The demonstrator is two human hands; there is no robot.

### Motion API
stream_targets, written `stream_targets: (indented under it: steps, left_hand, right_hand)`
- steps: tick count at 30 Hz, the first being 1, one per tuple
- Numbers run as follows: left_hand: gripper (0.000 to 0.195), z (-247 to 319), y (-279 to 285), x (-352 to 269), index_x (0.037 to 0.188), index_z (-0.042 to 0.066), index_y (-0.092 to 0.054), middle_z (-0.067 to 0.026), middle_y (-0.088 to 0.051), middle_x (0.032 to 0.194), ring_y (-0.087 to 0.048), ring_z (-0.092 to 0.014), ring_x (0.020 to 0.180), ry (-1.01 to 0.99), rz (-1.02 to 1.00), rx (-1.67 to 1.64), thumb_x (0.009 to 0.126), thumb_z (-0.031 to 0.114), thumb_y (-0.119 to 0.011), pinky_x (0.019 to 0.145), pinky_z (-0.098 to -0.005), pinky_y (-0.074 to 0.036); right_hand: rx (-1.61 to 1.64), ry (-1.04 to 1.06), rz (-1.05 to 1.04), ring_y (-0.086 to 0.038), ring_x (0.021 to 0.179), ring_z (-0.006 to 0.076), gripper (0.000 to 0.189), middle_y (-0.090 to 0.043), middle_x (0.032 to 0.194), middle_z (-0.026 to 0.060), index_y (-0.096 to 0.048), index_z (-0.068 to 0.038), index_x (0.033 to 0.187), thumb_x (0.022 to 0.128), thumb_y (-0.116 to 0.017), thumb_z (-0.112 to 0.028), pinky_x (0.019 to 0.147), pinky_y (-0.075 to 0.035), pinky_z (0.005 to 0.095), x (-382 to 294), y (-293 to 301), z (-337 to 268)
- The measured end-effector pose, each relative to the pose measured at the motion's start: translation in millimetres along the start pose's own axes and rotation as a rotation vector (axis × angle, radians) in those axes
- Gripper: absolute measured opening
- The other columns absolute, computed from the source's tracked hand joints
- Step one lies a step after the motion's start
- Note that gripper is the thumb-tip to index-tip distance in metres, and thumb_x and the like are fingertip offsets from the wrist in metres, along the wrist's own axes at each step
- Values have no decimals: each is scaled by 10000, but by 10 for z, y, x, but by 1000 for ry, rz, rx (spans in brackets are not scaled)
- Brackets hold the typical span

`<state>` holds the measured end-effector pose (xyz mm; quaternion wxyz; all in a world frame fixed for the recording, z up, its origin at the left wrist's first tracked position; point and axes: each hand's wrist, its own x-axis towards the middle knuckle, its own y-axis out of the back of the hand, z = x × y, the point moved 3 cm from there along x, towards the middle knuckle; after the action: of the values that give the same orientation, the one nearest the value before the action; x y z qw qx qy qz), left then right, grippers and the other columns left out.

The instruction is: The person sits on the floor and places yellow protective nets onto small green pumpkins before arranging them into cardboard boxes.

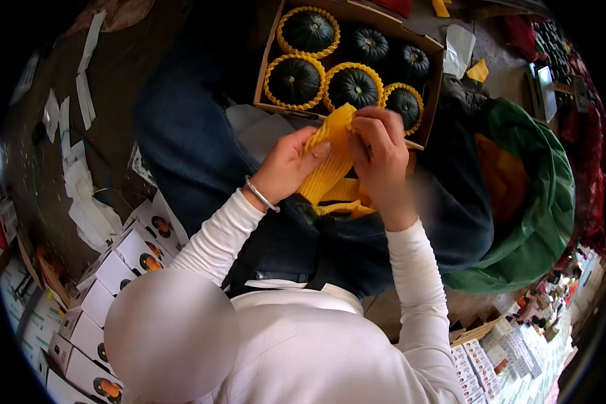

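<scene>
A yellow foam net sleeve (331,154) is held up in front of me by both hands. My left hand (293,164) pinches its left side between thumb and fingers. At the upper right of the sleeve, the curled fingers of my right hand (381,151) grip the edge. More yellow foam netting (343,192) lies on my lap beneath. Just beyond my hands sits an open cardboard box (434,113) of dark green kabocha squashes. Several, such as the front left squash (294,81), wear yellow foam collars. Two at the back right, including one squash (370,45), show no collar.
On my right stands a green fabric sack (545,197) with orange-yellow material inside. White printed cartons (96,303) are stacked at my left. Loose paper strips (88,202) litter the floor. Farther right is a dark red mesh heap (588,166) near a scale-like device (548,93).
</scene>
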<state>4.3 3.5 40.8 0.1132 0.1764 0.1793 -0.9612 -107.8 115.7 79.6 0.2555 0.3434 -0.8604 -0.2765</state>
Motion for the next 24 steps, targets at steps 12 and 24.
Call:
stream_targets:
  steps: [12, 24]
  left_hand:
    - [465, 366, 249, 6, 1217, 80, -479, -112, -555, 1074, -579, -228, 996, -267, 178, 268, 799, 52, -681, 858, -303, -480]
    - [635, 543, 345, 65, 1390, 39, -338, -101, -586, 1132, -588, -204, 912, 30, -145, -431, 892, 343, -589, 782, -307, -495]
  right_hand:
    - [612, -606, -168, -569, 760, 87, 171, -606, 857, 14, -561, -27, 867, 767, -694, -69, 697, -476, 225, -36, -83, 72]
    - [1652, -812, -193, -612, 711, 143, 315, -629, 915, 57, -495, -51, 1047, 797, -685, -38, 648, -503, 251, -222, -327, 6]
